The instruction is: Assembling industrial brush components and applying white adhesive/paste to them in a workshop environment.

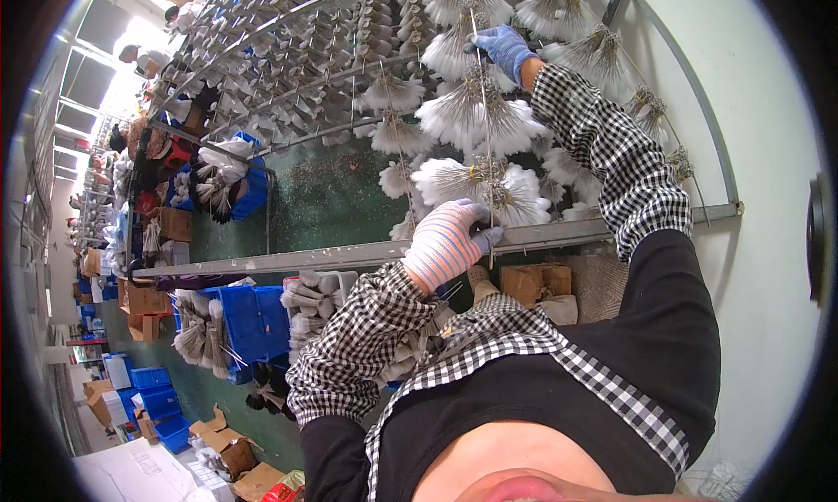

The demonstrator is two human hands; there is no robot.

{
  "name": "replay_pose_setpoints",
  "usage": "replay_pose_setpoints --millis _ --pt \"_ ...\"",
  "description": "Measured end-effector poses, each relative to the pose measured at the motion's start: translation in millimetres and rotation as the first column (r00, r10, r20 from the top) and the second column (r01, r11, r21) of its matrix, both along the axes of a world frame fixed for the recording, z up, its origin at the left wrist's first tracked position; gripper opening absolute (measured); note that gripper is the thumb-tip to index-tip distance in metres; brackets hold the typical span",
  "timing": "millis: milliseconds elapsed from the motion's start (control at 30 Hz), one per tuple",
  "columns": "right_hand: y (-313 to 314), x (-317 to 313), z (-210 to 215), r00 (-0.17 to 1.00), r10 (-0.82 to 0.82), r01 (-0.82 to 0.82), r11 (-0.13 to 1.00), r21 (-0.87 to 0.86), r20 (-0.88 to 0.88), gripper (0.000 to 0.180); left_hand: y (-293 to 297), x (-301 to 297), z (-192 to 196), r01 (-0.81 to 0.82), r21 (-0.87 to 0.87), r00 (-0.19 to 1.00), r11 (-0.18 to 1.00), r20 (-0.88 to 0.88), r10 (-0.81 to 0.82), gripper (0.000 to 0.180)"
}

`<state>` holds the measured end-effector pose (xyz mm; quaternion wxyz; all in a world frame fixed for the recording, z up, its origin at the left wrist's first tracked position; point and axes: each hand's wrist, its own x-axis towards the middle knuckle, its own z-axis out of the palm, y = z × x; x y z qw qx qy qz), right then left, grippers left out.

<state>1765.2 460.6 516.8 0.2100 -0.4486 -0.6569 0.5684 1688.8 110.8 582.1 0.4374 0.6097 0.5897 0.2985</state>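
Single head-worn fisheye view, faces steeply down: black-and-white checked cloth apron (515, 329) close below, left hand in pale striped knit glove (445, 240) farther out (wide, edges bending).

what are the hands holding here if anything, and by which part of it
A thin rod bearing white brush-like bundles: the left hand appears to hold it close to its near end, the right hand farther along.

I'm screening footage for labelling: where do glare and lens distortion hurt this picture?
Head view, upper left: the windows glare white; head view, right: the metal bar looks bowed near the dark rim; head view, nearer the middle: left hand and right hand look fairly sharp.
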Motion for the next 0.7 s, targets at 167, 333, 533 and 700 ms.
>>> replay_pose_setpoints --millis 167,333,533,700 --pt "0 5 -6 0.984 0.049 -0.055 0.998 0.033 0.172 0.024 -3 6 5 -0.008 -0.018 1.000 1.000 -0.011 0.008 0.022" --pt "4 7 -18 0.975 0.055 -0.060 0.998 0.019 0.217 0.024 -1 6 10 -0.009 -0.077 1.000 0.997 0.016 0.011 0.024" --pt "22 10 -36 0.971 0.079 -0.081 0.997 0.000 0.226 0.025 12 15 6 -0.009 -0.155 0.996 0.988 0.091 0.023 0.027" --pt "29 9 -32 0.880 0.198 -0.219 0.976 -0.002 0.432 0.038 20 13 4 0.010 -0.226 0.993 0.974 0.121 0.018 0.030"
